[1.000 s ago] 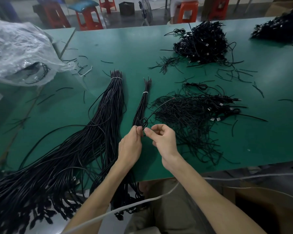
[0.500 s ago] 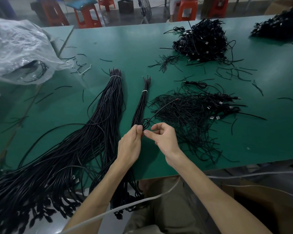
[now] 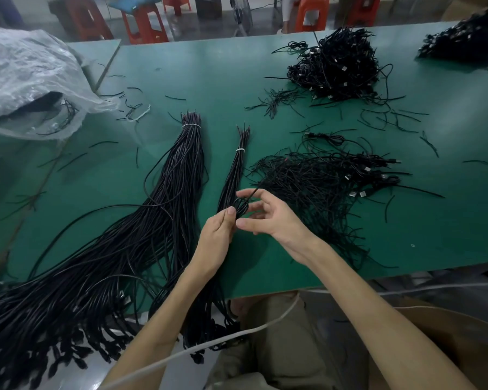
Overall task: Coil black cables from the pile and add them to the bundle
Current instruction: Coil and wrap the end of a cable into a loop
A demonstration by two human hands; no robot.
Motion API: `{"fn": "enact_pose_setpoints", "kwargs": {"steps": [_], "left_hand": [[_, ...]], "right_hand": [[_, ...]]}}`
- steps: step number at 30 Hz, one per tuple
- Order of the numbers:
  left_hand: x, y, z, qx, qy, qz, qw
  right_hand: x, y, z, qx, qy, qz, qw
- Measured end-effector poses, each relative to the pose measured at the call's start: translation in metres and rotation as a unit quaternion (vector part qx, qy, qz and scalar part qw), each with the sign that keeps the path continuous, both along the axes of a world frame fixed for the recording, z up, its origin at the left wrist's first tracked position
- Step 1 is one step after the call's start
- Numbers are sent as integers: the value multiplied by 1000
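Note:
A thin bundle of black cables (image 3: 235, 170), tied with a white band, lies on the green table and runs toward me. My left hand (image 3: 216, 235) grips its lower part together with a small coil of black cable (image 3: 241, 205). My right hand (image 3: 268, 215) is beside it, fingers spread around the coil, a strand of that cable running over its fingertips up to the loose pile (image 3: 316, 187) on the right. A thick tied bundle (image 3: 166, 192) lies to the left and hangs off the table's front edge.
Two more heaps of black cables (image 3: 338, 66) (image 3: 468, 40) sit at the far right. A clear plastic bag (image 3: 26, 80) lies at the far left. Short cable scraps are scattered on the table (image 3: 217, 80). Orange stools stand behind it. A white cord (image 3: 209, 344) crosses my lap.
My right hand has opened its fingers and swung up around the coil; earlier it pinched the cable close to my left thumb. My left hand holds the same spot.

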State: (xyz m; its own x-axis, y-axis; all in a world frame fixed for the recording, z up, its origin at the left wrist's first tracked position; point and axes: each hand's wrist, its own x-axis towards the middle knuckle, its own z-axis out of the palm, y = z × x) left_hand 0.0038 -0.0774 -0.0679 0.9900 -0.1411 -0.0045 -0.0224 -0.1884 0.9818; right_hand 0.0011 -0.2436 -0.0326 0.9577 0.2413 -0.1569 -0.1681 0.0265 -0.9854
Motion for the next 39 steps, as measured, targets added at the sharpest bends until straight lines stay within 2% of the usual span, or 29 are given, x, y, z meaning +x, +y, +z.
{"fn": "enact_pose_setpoints", "kwargs": {"steps": [4, 6, 14, 24, 31, 39], "left_hand": [[-2, -2, 4, -73, -9, -43, 996], [-2, -2, 5, -76, -2, -40, 996], [-3, -1, 5, -82, 9, -37, 996], [-4, 0, 6, -98, 51, -10, 994], [-5, 1, 8, -115, 50, -20, 992], [-3, 3, 6, -123, 47, -14, 991]], "right_hand": [[5, 2, 3, 38, -14, 53, 998], [6, 4, 2, 37, -10, 72, 997], [7, -7, -3, -79, 0, 64, 995], [12, -2, -8, -222, -104, 24, 969], [11, 2, -10, -239, -137, 22, 961], [6, 3, -6, -297, -161, 101, 936]]}}
